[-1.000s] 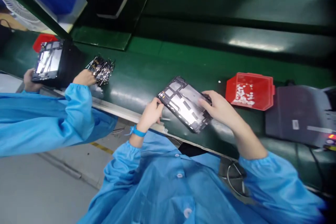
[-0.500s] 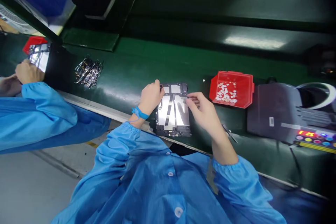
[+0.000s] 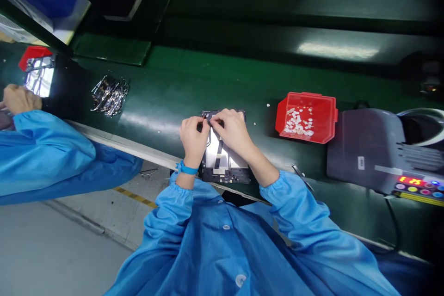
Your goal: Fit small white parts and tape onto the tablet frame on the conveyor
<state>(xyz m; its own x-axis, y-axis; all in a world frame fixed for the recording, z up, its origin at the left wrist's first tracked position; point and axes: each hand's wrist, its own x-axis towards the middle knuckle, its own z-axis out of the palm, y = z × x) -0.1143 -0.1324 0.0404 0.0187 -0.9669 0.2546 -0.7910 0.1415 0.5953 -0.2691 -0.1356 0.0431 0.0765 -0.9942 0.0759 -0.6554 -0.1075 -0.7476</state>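
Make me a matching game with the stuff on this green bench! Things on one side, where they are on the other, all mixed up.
Things:
1. red bin
2. tablet frame
3. pile of metal parts
4. grey machine

Places:
A. under the left hand and right hand
B. far right, with coloured lights on its front
C. right of the hands, with small white bits inside
D. left of the hands, near a co-worker's blue sleeve

Pairs: 1-C, 2-A, 3-D, 4-B
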